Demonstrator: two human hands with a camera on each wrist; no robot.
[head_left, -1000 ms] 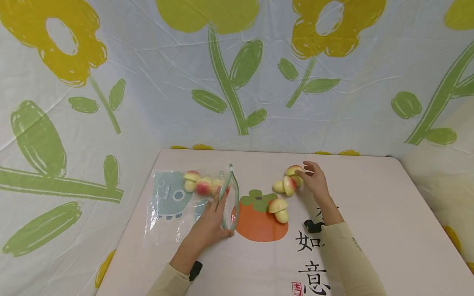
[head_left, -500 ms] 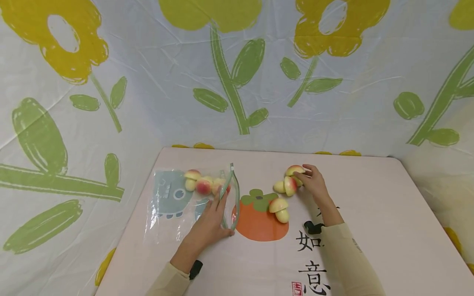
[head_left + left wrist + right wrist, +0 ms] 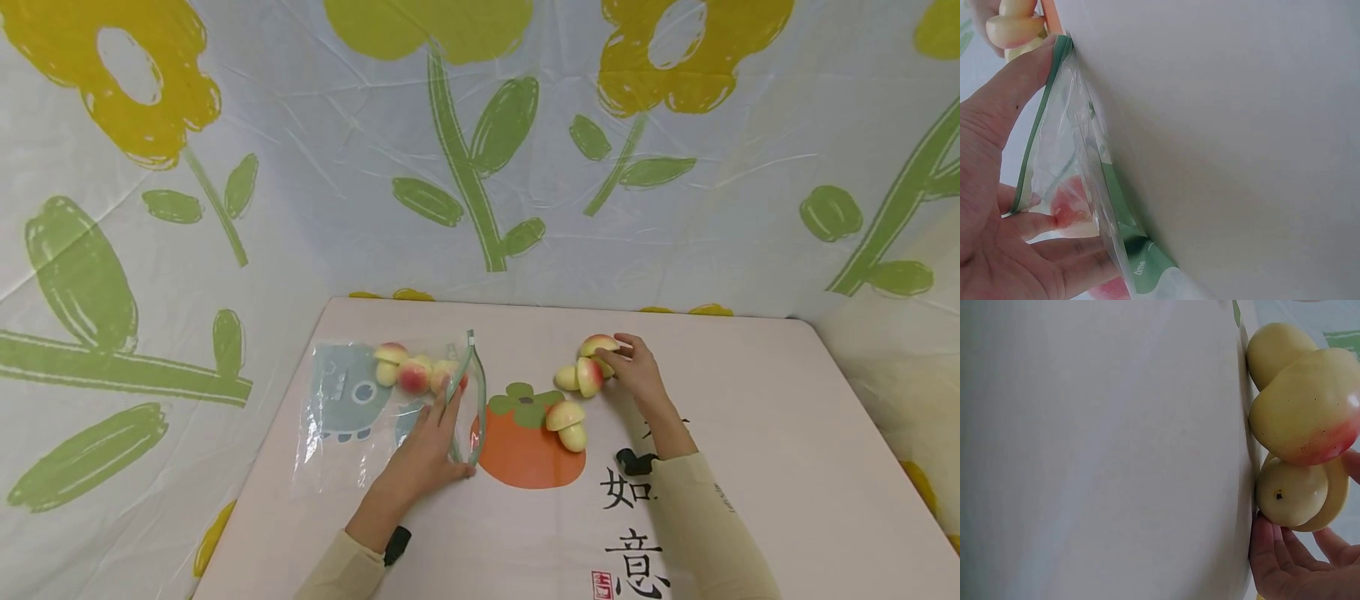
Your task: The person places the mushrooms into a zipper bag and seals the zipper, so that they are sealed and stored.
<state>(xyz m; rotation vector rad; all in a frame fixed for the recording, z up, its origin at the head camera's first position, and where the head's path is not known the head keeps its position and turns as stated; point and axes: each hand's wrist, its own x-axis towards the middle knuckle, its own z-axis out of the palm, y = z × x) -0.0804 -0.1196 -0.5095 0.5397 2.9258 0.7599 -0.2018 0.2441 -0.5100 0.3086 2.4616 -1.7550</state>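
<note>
In the head view, my left hand holds the mouth of a clear zip bag that lies on the table. Its thumb and spread fingers keep the green zip edge apart. Several cream-and-red toy mushrooms show through the plastic. Over to the right, my right hand pinches a toy mushroom by its cap, low at the tabletop. Another mushroom lies against it, and one more sits nearer the person. The left hand partly covers the mushrooms in the bag.
A pale table cover carries a printed orange persimmon and black characters. Behind the table hangs a flower-printed cloth. Dark wrist devices sit at both wrists.
The right hand's fingers have come down around the back mushroom's cap. The left hand keeps its hold on the bag, and the mushrooms stay in place. The head view has shifted slightly.
</note>
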